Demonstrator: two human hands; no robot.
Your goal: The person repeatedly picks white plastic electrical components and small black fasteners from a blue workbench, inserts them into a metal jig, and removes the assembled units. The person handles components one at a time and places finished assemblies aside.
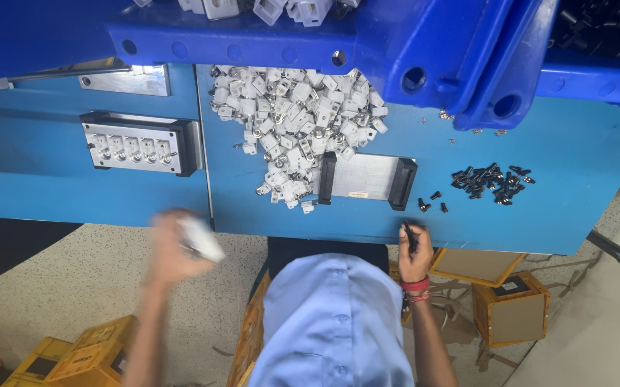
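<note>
Blue worktable (575, 172) over speckled floor (73, 272), yellow boxes (88, 355) below; blurred left hand (174, 247) grips a white part (201, 240), right hand (415, 254) pinches a black screw (409, 235).

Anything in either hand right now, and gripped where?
Left hand: a white part, blurred, so the grip point cannot be told. Right hand: a small black screw, pinched at its lower end by the fingers.

Bare blue table (582, 165) right of the black screws (491, 182) — white parts heap (297, 136) crowds the middle.
</note>
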